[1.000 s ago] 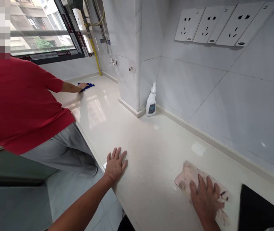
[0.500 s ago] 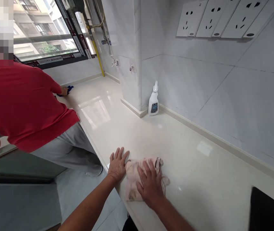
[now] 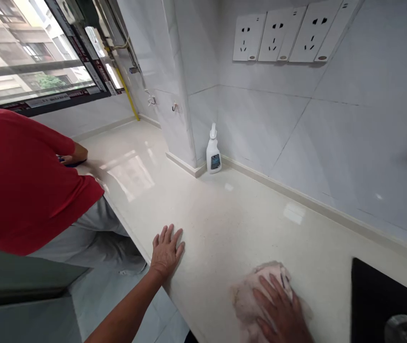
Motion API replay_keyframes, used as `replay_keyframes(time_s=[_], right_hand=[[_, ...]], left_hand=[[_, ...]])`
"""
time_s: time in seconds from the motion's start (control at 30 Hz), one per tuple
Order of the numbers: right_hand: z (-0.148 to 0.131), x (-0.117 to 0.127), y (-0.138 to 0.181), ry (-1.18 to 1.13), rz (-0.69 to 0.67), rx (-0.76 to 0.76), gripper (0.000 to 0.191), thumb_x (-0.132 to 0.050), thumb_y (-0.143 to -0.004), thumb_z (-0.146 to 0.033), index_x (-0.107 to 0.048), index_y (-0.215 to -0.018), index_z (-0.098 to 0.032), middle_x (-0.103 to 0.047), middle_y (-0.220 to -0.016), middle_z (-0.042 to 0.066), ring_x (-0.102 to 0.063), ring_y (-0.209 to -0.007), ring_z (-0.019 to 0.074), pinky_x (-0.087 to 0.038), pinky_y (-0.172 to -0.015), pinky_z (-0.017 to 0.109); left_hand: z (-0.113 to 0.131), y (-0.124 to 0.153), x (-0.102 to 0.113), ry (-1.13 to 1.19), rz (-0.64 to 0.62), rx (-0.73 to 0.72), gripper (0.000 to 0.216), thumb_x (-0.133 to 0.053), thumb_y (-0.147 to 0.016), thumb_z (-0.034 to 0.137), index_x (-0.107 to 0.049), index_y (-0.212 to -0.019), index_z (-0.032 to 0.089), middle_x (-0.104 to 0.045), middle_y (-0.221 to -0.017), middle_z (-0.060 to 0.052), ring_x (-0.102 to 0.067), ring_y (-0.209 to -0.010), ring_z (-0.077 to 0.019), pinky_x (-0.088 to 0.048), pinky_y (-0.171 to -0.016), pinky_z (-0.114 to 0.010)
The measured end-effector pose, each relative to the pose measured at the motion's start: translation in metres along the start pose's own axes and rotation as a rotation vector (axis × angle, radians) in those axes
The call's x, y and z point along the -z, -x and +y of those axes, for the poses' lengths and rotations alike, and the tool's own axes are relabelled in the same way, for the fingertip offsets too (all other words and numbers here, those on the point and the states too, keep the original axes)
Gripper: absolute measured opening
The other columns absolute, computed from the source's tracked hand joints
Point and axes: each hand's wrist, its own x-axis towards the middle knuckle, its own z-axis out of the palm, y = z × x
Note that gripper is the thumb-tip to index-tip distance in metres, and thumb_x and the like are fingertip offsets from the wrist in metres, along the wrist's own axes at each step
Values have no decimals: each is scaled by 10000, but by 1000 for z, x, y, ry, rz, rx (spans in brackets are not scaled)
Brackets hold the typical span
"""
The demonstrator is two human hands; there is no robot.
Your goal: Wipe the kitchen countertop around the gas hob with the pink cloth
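Note:
My left hand (image 3: 166, 253) lies flat with spread fingers on the pale countertop (image 3: 203, 267), close to its front edge. Nothing is under or in it that I can see. Further right, my right hand (image 3: 278, 309) presses flat on a crumpled pale pink cloth (image 3: 248, 297), fingers stretched and apart. Motion blurs the cloth, and its near part is cut off by the bottom of the picture. A white spray bottle (image 3: 213, 155) with a dark label stands upright against the wall, beyond both hands.
A person in a red shirt (image 3: 28, 186) leans over the counter at the left, one hand (image 3: 78, 155) on something dark blue. A black panel (image 3: 382, 295) lies on the counter at right. A tiled wall with sockets (image 3: 278, 35) and a pillar (image 3: 174, 119) borders the back.
My right hand has slid the cloth right and nearer to me, away from my left hand. The left hand stays near the front edge. The view has shifted right; the other person's arm has moved.

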Motion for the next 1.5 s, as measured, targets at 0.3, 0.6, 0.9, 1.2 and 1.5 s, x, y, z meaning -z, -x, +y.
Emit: replay_keyframes(time_s=[0.3,0.6,0.9,1.2,1.5], right_hand=[[166,-6,1,-76,-220,-703,730,-229,-991,-693,-587,-1493,-304,-377,-1695,82,-261,-1579,391,-238,-1189,772],[216,-4,-74,-61,-169,-1148,810,-186,-985,-695,-517,-1552,-219,-314,-1714,152,-167,-1592,386,-199,-1182,761],[64,-21,-94,-25,-151,-986,678,-256,-1027,-593,-573,-1488,-209,-362,-1685,162,-195,-1577,440,-282,-1125,806],[-82,-13,-102,-32,-13,-254,512,-493,-1035,-462,-529,-1524,-315,-379,-1701,72,-274,-1577,383,-337,-1168,670],[-42,14,-16,92,39,103,516,-590,-933,-585,-650,-1407,-390,-566,-1569,3,-531,-1426,330,-543,-975,462]], left_hand=[[2,0,5,-26,-30,-6,486,-488,-1031,401,-622,-1479,270,-486,-1639,-141,-382,-1551,-360,-347,-1206,-586],[1,-1,5,-25,-47,3,491,-489,-1030,411,-619,-1483,273,-475,-1648,-138,-373,-1557,-349,-340,-1211,-573],[5,-4,7,-33,-89,28,499,-481,-1033,409,-617,-1486,251,-453,-1662,-144,-344,-1574,-353,-289,-1236,-570],[2,-6,2,-29,-62,27,491,-505,-1019,401,-627,-1477,273,-474,-1650,-132,-372,-1556,-354,-306,-1219,-567],[0,-5,0,-20,-56,28,494,-504,-1020,415,-626,-1479,277,-468,-1654,-131,-365,-1559,-352,-307,-1218,-567]])
